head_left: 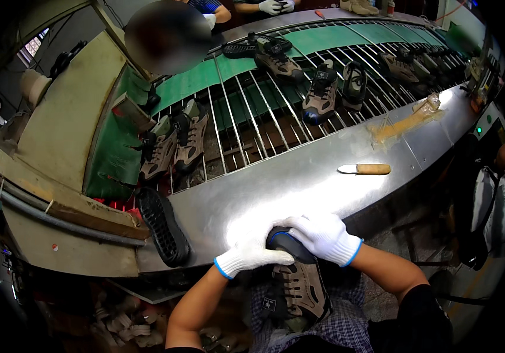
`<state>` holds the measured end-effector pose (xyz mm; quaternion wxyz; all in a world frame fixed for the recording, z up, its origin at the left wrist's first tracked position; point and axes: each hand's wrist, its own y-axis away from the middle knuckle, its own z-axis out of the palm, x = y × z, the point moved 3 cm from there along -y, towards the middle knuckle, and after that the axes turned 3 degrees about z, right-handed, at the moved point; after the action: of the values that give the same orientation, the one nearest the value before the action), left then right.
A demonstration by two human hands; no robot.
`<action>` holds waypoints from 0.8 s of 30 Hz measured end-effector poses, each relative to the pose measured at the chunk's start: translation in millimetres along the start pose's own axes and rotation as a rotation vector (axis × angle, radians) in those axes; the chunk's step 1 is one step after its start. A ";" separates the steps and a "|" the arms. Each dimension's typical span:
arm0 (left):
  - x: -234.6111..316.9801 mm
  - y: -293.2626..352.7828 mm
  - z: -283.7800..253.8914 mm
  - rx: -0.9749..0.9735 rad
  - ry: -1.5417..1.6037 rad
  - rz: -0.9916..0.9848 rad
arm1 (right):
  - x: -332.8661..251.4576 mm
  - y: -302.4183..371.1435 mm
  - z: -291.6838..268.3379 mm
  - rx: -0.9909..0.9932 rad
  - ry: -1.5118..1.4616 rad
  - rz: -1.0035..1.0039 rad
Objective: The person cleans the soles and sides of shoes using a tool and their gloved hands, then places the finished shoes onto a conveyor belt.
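Note:
A brown-and-black shoe [304, 284] lies across my lap, its toe pointing away from me. My left hand [253, 252], in a white knitted glove with a blue cuff, grips the left side of the dark toe cap, thumb across the top. From the other side my right hand [327, 238], gloved alike, wraps its fingers over the toe. A blue line shows along the toe's front edge; the underside is hidden. Beyond my right hand, a short-bladed knife with a wooden handle [373, 169] rests on the metal bench edge. A loose black sole [164, 228] sits at the bench's left corner.
Several similar shoes [320, 97] stand on a rack of metal rods [252, 123] behind the metal ledge [229, 203]. Brown tape [405, 126] is stuck to the ledge at right. A green-lined panel [117, 138] rises at left. A co-worker's gloved hands [276, 6] show at the far side.

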<state>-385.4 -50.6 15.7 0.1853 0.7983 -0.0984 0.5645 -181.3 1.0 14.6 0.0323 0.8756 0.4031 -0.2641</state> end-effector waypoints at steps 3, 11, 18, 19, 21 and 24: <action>1.9 5.6 -2.7 0.032 -0.049 -0.027 | 7.1 -23.5 17.0 -0.156 -0.153 0.107; 27.7 0.7 -8.6 -0.081 -0.147 0.004 | -24.3 29.7 -48.5 -0.441 -0.351 0.266; 52.6 -29.6 10.2 -0.006 -0.522 0.048 | -9.9 66.5 -29.7 -0.237 -0.224 0.156; 48.9 -26.2 11.7 0.032 -0.540 0.061 | -8.5 64.1 -25.2 -0.174 -0.236 0.172; 48.6 -25.3 13.7 0.073 -0.589 0.068 | 13.8 53.7 2.6 -0.067 -0.516 0.243; 49.3 -26.8 15.2 0.126 -0.646 0.040 | 4.7 52.1 9.7 0.062 -0.575 0.158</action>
<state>-345.6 -29.8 52.5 0.0838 0.9438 -0.1329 0.2908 -145.3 -33.4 -4.1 0.1389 0.7940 0.2997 -0.5103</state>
